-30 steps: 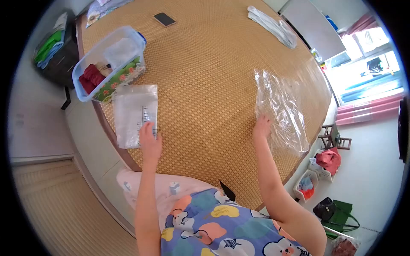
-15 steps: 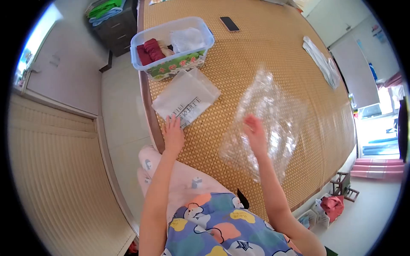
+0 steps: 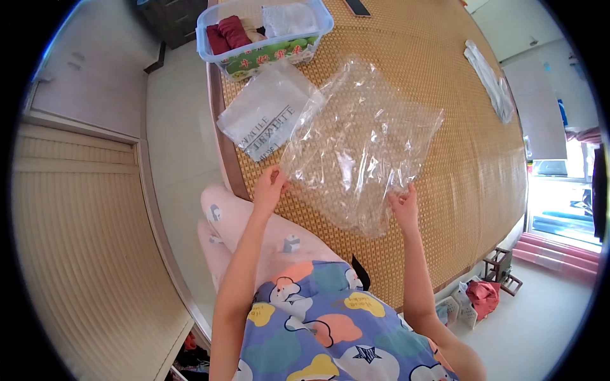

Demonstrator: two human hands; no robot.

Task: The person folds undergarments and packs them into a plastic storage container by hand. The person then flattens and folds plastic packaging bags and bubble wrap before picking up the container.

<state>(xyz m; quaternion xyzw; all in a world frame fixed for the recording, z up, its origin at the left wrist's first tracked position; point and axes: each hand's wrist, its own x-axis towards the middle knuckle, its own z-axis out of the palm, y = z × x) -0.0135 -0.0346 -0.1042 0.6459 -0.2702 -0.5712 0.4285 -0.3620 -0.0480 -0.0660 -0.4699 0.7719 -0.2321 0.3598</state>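
A large clear plastic bag, crinkled and shiny, lies spread over the woven mat in front of me. My left hand pinches its left edge between thumb and fingers. On its right side, my right hand has fingers closed on the lower right edge. Beyond my left hand lies a frosted white bag with black lettering, its right part touching the clear bag. Behind that stands a pale blue plastic box holding dark red rolled cloth and white cloth.
A dark phone lies at the mat's far side. A folded white item rests at the far right. Baskets with a red cloth and a small wooden stool stand on the floor at right.
The clear bag has moved left, nearer the frosted bag. My left hand has left the frosted bag and taken the clear bag's edge; my right hand now grips it too. The view has shifted.
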